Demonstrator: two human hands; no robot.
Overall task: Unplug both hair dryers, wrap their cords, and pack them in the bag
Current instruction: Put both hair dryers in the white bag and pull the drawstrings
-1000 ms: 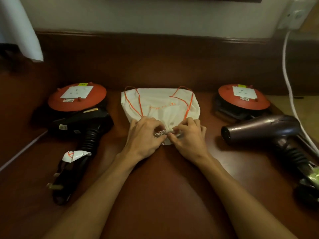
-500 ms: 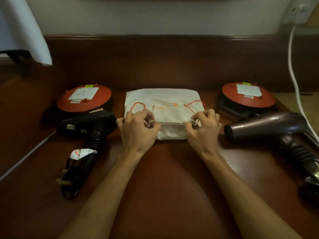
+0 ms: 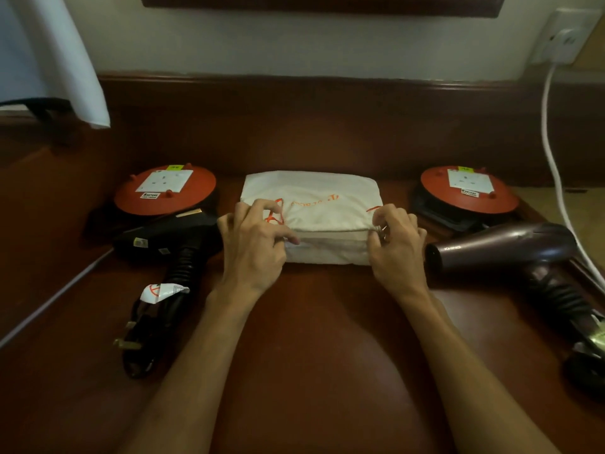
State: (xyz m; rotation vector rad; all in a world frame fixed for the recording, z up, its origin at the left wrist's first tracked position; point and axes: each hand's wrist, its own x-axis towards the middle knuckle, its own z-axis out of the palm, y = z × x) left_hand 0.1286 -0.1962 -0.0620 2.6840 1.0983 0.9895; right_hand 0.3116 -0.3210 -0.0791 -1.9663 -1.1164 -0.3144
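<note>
L hand (image 3: 253,247) & R hand (image 3: 397,244) each pinch the bag (image 3: 322,204) mouth, fingers curled. Black dryer (image 3: 170,244) left of bag, purple dryer (image 3: 504,249) right.

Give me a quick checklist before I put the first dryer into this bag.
1. Bag mouth held by both hands, left hand and right hand: ok.
2. Mouth wide enough for a dryer: not ok, only a slit.
3. Black dryer unplugged, plug lying loose: ok.
4. Black dryer's cord bundled: ok.
5. Purple dryer cord wrapped: cannot tell.
6. A hand free to lift a dryer: not ok.
</note>
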